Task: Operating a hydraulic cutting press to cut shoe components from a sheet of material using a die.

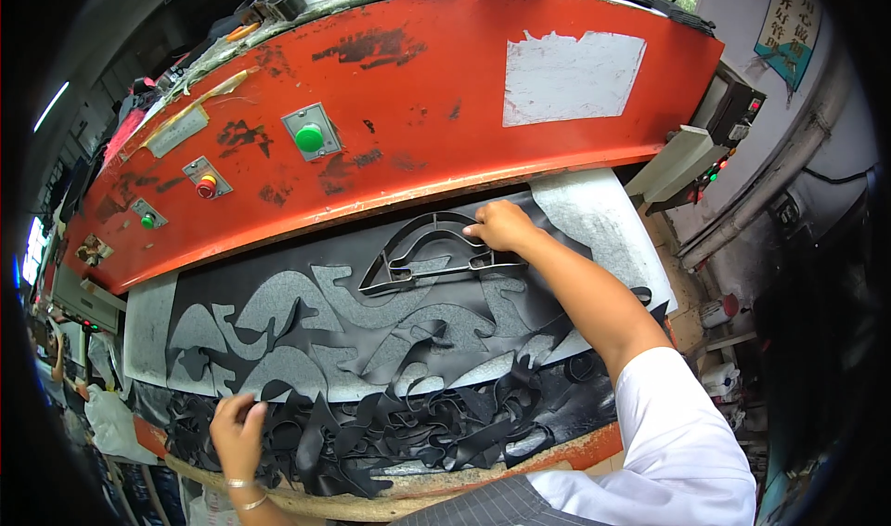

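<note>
My right hand (504,227) grips the right end of a cutting die (444,272), an arched frame of dark metal strip. The die rests on, or just over, a black leather-like sheet (237,264) with several curved shapes cut out of it. Pale board shows through those gaps. At the lower left, my left hand (238,433) hovers by the near edge, thumb and fingers apart, with nothing visible in it. Beside it lies a heap of curled black offcuts (371,433), partly hanging off the board.
A red press beam (418,90) spans the far side, bearing a green push button (309,137) and a red knob (206,186). Under the sheet is a pale cutting board (603,206). A control box (729,108) stands at right; a whitish plastic bag (116,424) hangs at left.
</note>
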Tool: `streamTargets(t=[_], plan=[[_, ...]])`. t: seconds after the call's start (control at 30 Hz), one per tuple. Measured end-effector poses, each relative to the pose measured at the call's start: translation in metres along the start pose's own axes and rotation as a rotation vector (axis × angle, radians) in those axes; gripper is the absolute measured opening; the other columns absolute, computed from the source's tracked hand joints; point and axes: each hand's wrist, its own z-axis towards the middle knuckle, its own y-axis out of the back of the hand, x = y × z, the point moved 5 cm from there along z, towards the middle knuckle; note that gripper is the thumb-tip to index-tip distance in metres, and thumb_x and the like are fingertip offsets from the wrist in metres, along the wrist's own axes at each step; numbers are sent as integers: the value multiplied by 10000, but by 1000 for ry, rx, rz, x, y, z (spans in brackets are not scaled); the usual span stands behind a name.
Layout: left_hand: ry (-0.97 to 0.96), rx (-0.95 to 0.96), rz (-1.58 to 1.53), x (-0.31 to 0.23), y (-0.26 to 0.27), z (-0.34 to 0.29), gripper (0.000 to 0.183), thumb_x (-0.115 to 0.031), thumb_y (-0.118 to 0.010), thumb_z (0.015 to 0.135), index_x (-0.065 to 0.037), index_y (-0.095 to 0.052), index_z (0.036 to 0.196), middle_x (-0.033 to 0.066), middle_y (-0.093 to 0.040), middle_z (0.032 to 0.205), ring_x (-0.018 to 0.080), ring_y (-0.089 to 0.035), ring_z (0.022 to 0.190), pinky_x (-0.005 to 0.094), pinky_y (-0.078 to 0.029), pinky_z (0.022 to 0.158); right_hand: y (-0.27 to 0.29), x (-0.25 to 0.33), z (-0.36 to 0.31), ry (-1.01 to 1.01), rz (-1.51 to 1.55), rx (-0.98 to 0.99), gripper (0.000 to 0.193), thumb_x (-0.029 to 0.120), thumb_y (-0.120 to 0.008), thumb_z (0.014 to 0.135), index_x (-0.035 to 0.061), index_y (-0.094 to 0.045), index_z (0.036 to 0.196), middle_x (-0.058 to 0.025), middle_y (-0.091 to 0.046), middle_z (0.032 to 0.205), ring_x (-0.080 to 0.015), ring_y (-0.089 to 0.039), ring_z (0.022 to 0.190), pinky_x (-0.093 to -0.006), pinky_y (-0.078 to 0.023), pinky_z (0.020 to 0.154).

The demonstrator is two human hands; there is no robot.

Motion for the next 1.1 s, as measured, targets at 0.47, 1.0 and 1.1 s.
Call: streamTargets(t=[0.47, 1.0, 1.1], plan=[[-419, 80, -33, -40, -214, 137, 153, -79, -760, 730, -13, -726, 863, 110, -645, 789, 264, -603, 759, 353, -474, 703, -2, -12, -29, 133, 273, -95, 589, 514, -696, 798, 30, -645, 1129, -153, -688, 1042, -313, -599, 1096, -407, -467, 909], [-390, -26, -119, -37, -212, 127, 132, -24, -767, 698, -9, -715, 818, 89, -631, 755, 233, -579, 728, 321, -453, 671, -20, -31, -56, 288, 174, -173, 628, 282, -723, 820, 27, -492, 1346, -215, -554, 1311, -363, -487, 1251, -435, -340, 1069], [-462, -23, -76, -39, -211, 128, 126, 12, -750, 724, 25, -702, 840, 96, -616, 756, 203, -590, 704, 289, -456, 640, -21, -31, -56, 309, 179, -184, 627, 277, -723, 819, 33, -492, 1348, -212, -551, 1318, -367, -489, 1250, -439, -339, 1071]])
